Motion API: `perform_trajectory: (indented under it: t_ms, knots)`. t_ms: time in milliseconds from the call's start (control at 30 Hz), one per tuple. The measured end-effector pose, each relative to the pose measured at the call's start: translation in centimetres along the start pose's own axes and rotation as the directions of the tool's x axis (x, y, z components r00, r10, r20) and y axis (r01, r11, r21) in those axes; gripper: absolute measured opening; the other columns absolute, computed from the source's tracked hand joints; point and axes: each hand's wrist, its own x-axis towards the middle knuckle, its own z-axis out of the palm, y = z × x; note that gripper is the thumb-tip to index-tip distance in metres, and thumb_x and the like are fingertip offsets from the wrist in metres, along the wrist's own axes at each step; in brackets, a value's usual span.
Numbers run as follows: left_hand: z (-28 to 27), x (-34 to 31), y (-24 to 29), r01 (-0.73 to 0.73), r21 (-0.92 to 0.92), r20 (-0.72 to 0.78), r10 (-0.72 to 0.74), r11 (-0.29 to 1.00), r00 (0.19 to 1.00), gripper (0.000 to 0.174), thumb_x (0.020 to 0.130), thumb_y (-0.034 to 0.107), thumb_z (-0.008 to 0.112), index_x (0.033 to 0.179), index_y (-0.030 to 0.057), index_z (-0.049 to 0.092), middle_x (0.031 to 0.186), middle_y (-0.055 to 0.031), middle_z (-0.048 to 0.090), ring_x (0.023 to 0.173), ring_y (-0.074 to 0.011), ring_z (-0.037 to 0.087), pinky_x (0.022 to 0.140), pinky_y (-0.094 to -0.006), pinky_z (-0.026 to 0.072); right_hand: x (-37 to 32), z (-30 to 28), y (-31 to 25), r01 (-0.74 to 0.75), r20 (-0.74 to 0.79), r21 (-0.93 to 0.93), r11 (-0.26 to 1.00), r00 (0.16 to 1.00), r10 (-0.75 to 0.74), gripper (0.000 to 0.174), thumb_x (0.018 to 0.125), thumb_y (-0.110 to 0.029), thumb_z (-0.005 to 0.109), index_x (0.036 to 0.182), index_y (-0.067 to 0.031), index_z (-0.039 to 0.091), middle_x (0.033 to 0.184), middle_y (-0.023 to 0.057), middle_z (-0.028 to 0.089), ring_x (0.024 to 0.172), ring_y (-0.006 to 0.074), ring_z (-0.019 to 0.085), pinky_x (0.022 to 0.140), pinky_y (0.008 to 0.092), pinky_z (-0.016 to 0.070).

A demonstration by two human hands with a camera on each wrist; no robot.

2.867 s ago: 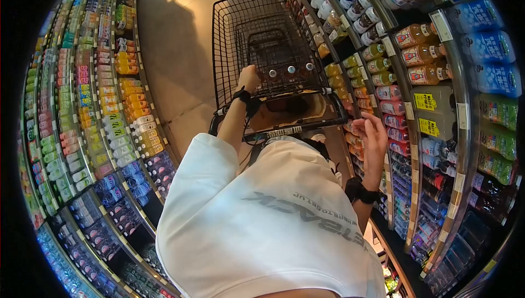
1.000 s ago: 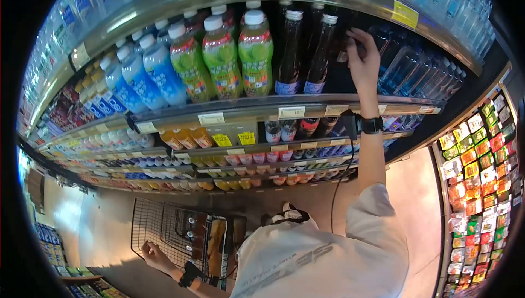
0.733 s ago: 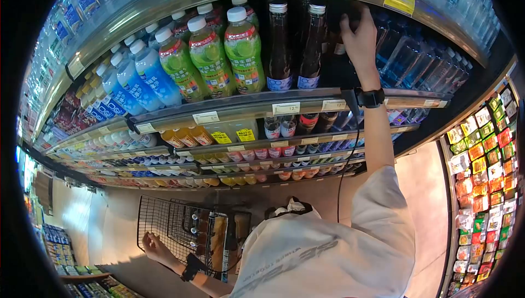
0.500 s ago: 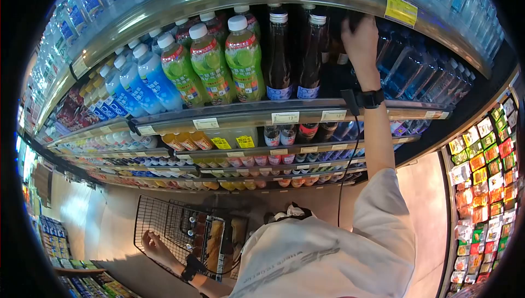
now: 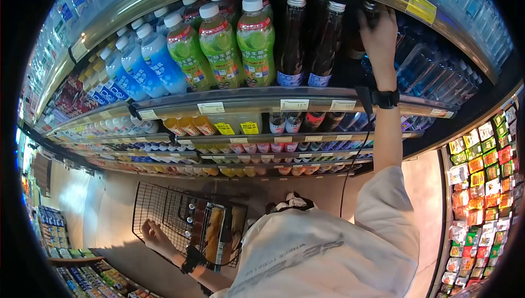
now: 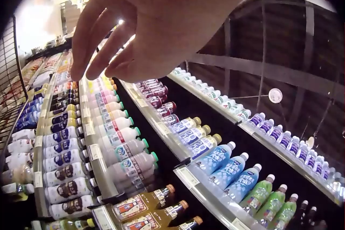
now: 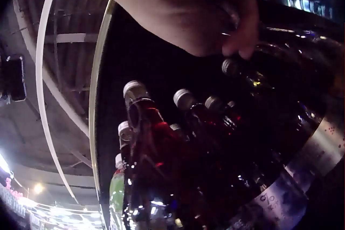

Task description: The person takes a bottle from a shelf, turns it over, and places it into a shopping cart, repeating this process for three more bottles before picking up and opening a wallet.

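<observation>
My right hand [image 5: 380,38] reaches into the upper shelf and grips a dark glass bottle [image 5: 370,7] around its neck, just under the silver cap. In the right wrist view, fingertips [image 7: 242,44] sit right at that bottle's cap [image 7: 229,67]; much of its body is in shadow. Left of the hand stand two front dark bottles [image 5: 326,43] with silver caps and blue-purple labels, others behind them. My left hand [image 5: 156,236] hangs over the black wire shopping cart [image 5: 143,202] with fingers loosely bent, holding nothing. Several capped brown bottles [image 5: 198,224] stand in the cart.
Green-labelled bottles [image 5: 256,46] and blue bottles [image 5: 156,60] fill the shelf to the left; large clear bottles [image 5: 418,65] lie right of my hand. The metal shelf edge [image 5: 246,101] runs below, another shelf above. Racks of colourful packets [image 5: 478,188] stand at the right.
I have turned from the cart to face the shelf. My right hand has risen, gone in among the dark bottles and closed on one's neck. My left hand has stayed over the cart lately.
</observation>
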Motion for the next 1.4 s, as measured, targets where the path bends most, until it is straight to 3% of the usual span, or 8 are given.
perform_trajectory:
  t_ms: [267, 367, 700, 833, 1000, 1233, 1333, 1400]
  knots:
    - [0.1, 1.8, 0.8, -0.008, -0.021, 0.07, 0.009, 1.0, 0.998, 0.021, 0.106, 0.012, 0.058, 0.113, -0.007, 0.065, 0.096, -0.0098, 0.067, 0.078, -0.0162, 0.064, 0.069, -0.029, 0.0557, -2.9, -3.4, -4.0, -0.346, 0.109, 0.38, 0.858, 0.938, 0.33, 0.042, 0.095, -0.013, 0.075, 0.133, 0.0023, 0.062, 0.086, 0.0134, 0.073, 0.067, 0.0137, 0.071, 0.058, 0.0255, 0.0538]
    - [0.2, 2.6, 1.6, -0.037, -0.013, 0.071, 0.038, 0.999, 0.997, 0.021, 0.106, 0.011, 0.058, 0.115, -0.0058, 0.064, 0.097, -0.0089, 0.067, 0.079, -0.0148, 0.063, 0.069, -0.0283, 0.0553, -4.1, -4.1, -4.2, -0.295, 0.053, 0.461, 0.837, 0.95, 0.307, 0.043, 0.096, -0.013, 0.076, 0.135, -0.0007, 0.062, 0.071, 0.0062, 0.07, 0.065, 0.008, 0.068, 0.055, 0.0226, 0.052]
    - [0.3, 4.3, 4.2, -0.102, -0.039, 0.091, 0.106, 0.994, 0.99, 0.023, 0.105, 0.011, 0.058, 0.122, -0.0026, 0.064, 0.1, -0.0115, 0.071, 0.086, -0.0173, 0.069, 0.073, -0.0277, 0.0565, -4.1, -12.2, -10.1, -0.197, -0.07, 0.606, 0.77, 0.952, 0.299, 0.042, 0.094, -0.006, 0.076, 0.134, -0.0052, 0.064, 0.119, 0.0098, 0.075, 0.062, 0.0034, 0.063, 0.05, 0.0155, 0.0461]
    - [-0.2, 5.4, 6.8, -0.082, -0.028, 0.119, 0.085, 0.996, 0.989, 0.027, 0.105, 0.011, 0.057, 0.127, -0.0016, 0.063, 0.107, -0.0144, 0.073, 0.092, -0.0194, 0.071, 0.078, -0.0305, 0.0579, -4.2, -14.9, -12.0, -0.17, -0.077, 0.624, 0.763, 0.958, 0.276, 0.043, 0.094, -0.009, 0.075, 0.135, -0.0036, 0.064, 0.118, 0.0107, 0.075, 0.055, -0.0011, 0.054, 0.047, 0.0121, 0.0366]
    - [1.3, 5.8, 9.7, -0.046, -0.226, 0.125, 0.076, 0.973, 0.989, 0.031, 0.106, 0.015, 0.058, 0.132, -0.0014, 0.062, 0.117, -0.012, 0.071, 0.1, -0.0214, 0.071, 0.086, -0.0335, 0.0581, -5.7, -15.5, -16.0, -0.317, 0.212, 0.749, 0.582, 0.947, 0.243, 0.041, 0.1, -0.01, 0.065, 0.139, 0.0002, 0.06, 0.118, 0.0112, 0.074, 0.053, -0.0035, 0.043, 0.045, 0.0132, 0.0296]
    - [3.2, 3.8, 19.6, -0.146, -0.525, 0.446, 0.417, 0.839, 0.792, 0.028, 0.104, 0.012, 0.057, 0.125, -0.0051, 0.066, 0.11, -0.0109, 0.074, 0.1, -0.0163, 0.068, 0.091, -0.0312, 0.0528, -9.2, -11.3, -21.0, -0.512, 0.523, 0.831, 0.219, 0.852, 0.008, 0.05, 0.105, -0.025, 0.06, 0.143, 0.006, 0.054, 0.117, 0.0129, 0.072, 0.052, -0.0051, 0.04, 0.045, 0.0123, 0.028]
    - [3.8, 3.1, 22.2, -0.201, -0.633, 0.578, 0.628, 0.748, 0.521, 0.057, 0.097, 0.024, 0.064, 0.144, -0.0049, 0.051, 0.132, -0.0203, 0.064, 0.119, -0.0294, 0.064, 0.105, -0.0401, 0.0478, -10.0, -9.5, -23.7, -0.563, 0.567, 0.824, 0.066, 0.817, -0.106, 0.052, 0.104, -0.028, 0.062, 0.143, 0.0067, 0.054, 0.116, 0.014, 0.072, 0.052, -0.0049, 0.04, 0.045, 0.0122, 0.0289]
    - [5.4, 2.3, 22.8, -0.089, -0.711, 0.616, 0.679, 0.698, 0.399, 0.087, 0.095, 0.055, 0.063, 0.154, -0.0059, 0.039, 0.148, -0.0219, 0.053, 0.136, -0.0307, 0.054, 0.114, -0.0431, 0.0392, -10.3, -8.7, -25.4, -0.582, 0.57, 0.813, -0.027, 0.803, -0.172, 0.051, 0.104, -0.026, 0.062, 0.142, 0.0071, 0.054, 0.115, 0.0136, 0.072, 0.052, -0.0042, 0.04, 0.046, 0.0122, 0.0295]
